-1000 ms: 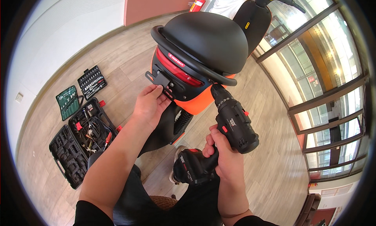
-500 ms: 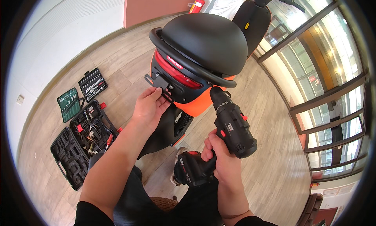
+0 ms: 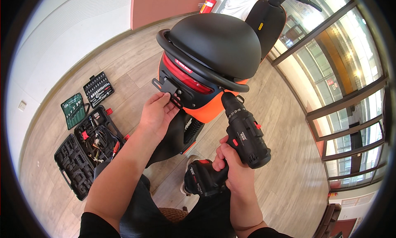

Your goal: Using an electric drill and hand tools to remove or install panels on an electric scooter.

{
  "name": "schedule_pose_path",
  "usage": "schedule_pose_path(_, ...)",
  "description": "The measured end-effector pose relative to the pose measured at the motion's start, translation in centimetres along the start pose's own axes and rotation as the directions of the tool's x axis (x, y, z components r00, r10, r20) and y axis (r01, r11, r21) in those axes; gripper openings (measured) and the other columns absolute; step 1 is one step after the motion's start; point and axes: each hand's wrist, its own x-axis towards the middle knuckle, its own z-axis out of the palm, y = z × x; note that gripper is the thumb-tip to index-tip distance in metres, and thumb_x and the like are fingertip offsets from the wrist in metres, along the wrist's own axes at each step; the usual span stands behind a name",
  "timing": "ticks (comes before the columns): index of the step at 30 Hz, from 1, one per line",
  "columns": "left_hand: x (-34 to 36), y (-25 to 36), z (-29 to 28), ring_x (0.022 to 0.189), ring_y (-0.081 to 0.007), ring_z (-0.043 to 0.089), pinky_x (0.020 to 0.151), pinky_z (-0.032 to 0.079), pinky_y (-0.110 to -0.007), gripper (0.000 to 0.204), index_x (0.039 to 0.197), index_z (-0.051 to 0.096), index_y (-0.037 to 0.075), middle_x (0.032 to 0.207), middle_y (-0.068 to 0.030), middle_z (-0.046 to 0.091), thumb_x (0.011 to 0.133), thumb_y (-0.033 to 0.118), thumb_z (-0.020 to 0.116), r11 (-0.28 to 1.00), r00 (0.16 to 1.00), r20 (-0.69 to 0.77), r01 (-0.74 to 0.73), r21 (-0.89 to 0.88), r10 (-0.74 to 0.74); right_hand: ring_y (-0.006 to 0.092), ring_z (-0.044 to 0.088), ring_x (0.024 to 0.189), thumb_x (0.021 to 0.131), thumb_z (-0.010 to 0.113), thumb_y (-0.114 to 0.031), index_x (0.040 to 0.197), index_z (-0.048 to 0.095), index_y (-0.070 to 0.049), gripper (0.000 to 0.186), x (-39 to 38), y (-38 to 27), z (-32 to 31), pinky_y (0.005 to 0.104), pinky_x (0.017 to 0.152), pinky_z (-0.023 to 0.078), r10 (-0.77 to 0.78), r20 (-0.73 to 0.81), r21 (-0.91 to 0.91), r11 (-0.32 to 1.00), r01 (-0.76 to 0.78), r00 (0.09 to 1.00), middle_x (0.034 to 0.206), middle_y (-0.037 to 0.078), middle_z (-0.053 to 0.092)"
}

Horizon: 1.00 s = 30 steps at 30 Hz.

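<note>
In front of me stands an orange and black scooter [image 3: 208, 108] with a rounded black seat [image 3: 214, 40] and a red tail light [image 3: 185, 75]. A black license plate bracket [image 3: 167, 87] with slots at its ends sits on the scooter's rear, below the light. The thumb and fingers of my left hand [image 3: 158, 112] pinch the bracket's lower right end. My right hand [image 3: 235, 164] grips a black cordless drill [image 3: 247, 137] by its handle. The drill's chuck points up beside the scooter's rear right edge, and its tip reaches near the grab rail [image 3: 222, 84].
On the floor at left lie an opened black tool case [image 3: 74, 166], a green tool pouch [image 3: 74, 111] and a socket set [image 3: 98, 89]. A fire extinguisher [image 3: 208, 4] stands by the far wall. Framed windows [image 3: 346, 93] run along the right side.
Almost nothing differs. The view has shifted very slightly; both hands, the bracket and the drill keep their places.
</note>
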Motion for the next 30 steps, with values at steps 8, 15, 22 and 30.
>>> schedule_pose_path(8, -1.0, -0.8, 2.8, 0.085, -0.0184, 0.060, 0.080, 0.052, -0.033, 0.016, 0.112, 0.053, 0.006, 0.096, -0.0051, 0.059, 0.098, 0.010, 0.060, 0.910, 0.818, -0.471, -0.144, 0.388, 0.330, 0.0108, 0.051, 0.056, 0.096, 0.057, 0.004, 0.118, 0.054, 0.002, 0.022, -0.2, 0.0, -1.0, 0.0295, 0.054, 0.046, -0.019, 0.027, -0.040, 0.999, 0.020, 0.999, 0.073, 0.005, 0.054)
schedule_pose_path(15, -3.1, -3.0, 6.3, 0.090, -0.0293, 0.058, 0.076, 0.048, -0.039, 0.020, 0.102, 0.064, 0.002, 0.098, -0.0127, 0.060, 0.084, 0.005, 0.073, -0.451, 0.201, 0.754, -0.695, 0.559, 0.625, 0.0094, 0.055, 0.061, 0.095, 0.057, 0.007, 0.123, 0.055, 0.004, 0.029, -1.9, -1.4, -4.8, 0.0265, 0.056, 0.046, -0.082, 0.108, -0.166, 0.981, 0.099, 0.991, 0.080, 0.004, 0.058)
schedule_pose_path(22, 0.1, -7.4, 8.9, 0.084, -0.0283, 0.056, 0.072, 0.050, -0.038, 0.030, 0.110, 0.071, 0.003, 0.099, -0.0102, 0.058, 0.080, 0.007, 0.078, -0.505, 0.156, 0.739, -0.637, 0.583, 0.655, 0.0081, 0.055, 0.063, 0.095, 0.058, 0.006, 0.125, 0.055, 0.004, 0.030, -2.8, -2.2, -9.7, 0.0253, 0.059, 0.048, -0.267, 0.186, -0.114, 0.950, 0.291, 0.946, 0.085, 0.004, 0.059)
schedule_pose_path(30, 1.3, -8.5, 9.4, 0.080, -0.0294, 0.057, 0.072, 0.049, -0.041, 0.018, 0.097, 0.070, 0.004, 0.091, -0.0082, 0.059, 0.081, 0.005, 0.077, -0.563, 0.105, 0.753, -0.600, 0.569, 0.649, 0.0097, 0.054, 0.059, 0.094, 0.058, 0.006, 0.117, 0.057, 0.006, 0.024, -1.3, -2.3, -12.7, 0.0268, 0.056, 0.046, -0.235, 0.156, 0.197, 0.959, 0.203, 0.959, 0.079, 0.004, 0.058)
